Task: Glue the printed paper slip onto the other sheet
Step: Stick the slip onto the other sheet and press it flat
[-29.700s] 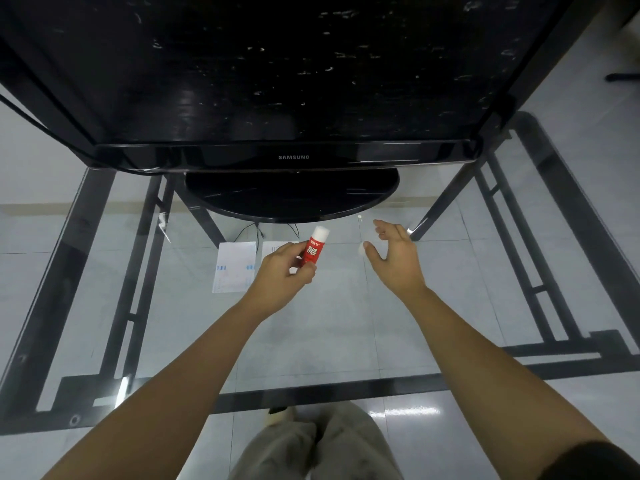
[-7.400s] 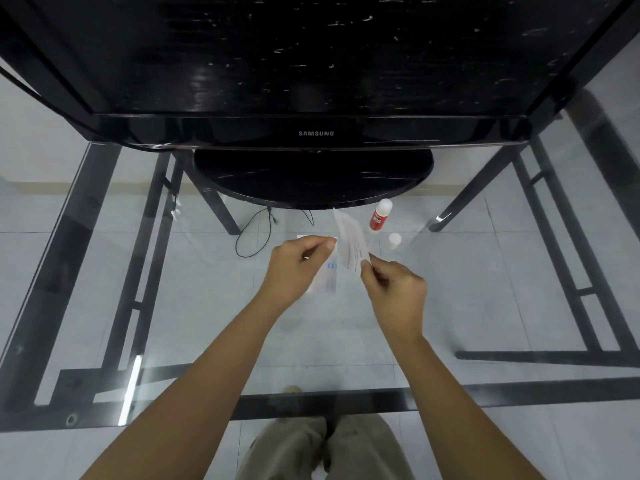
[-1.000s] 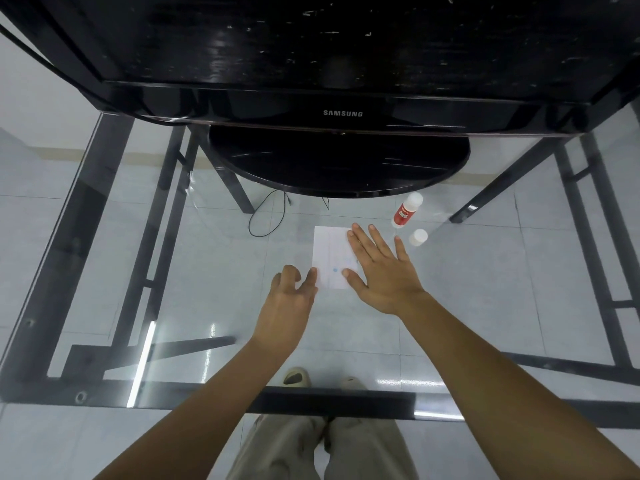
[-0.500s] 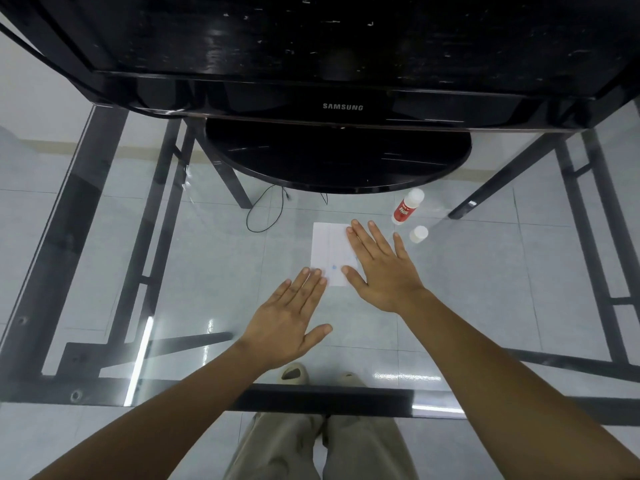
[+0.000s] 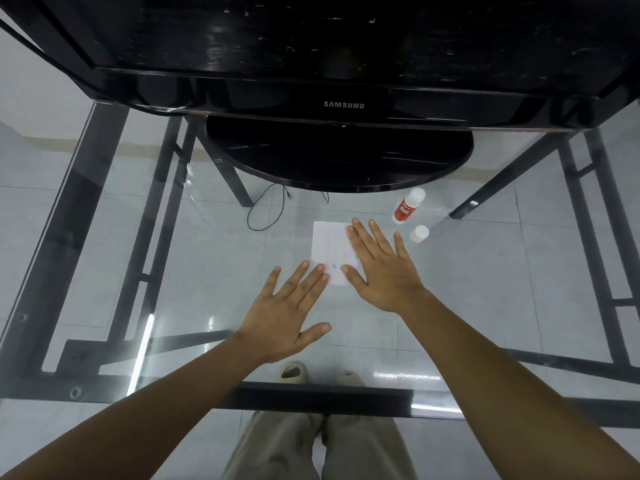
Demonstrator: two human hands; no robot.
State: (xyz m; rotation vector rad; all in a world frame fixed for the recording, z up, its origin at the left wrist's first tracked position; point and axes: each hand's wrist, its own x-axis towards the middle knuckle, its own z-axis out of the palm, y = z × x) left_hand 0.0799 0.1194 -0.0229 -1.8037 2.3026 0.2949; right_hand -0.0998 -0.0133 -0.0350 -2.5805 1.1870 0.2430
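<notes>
While right hand [image 5: 384, 271] lies flat, fingers straight, on paper [image 5: 329, 244] mid glass table [image 5: 207, 271]: pressing-down step, by look. Left hand [image 5: 287, 313] spread flat, fingertips at paper's near corner, gripping nothing. Slip indistinguishable from sheet. Next, likely: smooth outward, recap glue stick [image 5: 404, 211], cap [image 5: 419, 233] beside it.

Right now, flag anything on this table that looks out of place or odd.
Only the glue stick: it appears to stand uncapped beyond the right hand, with its white cap sitting apart beside it. The paper lies flat and unwrinkled under that hand.
</notes>
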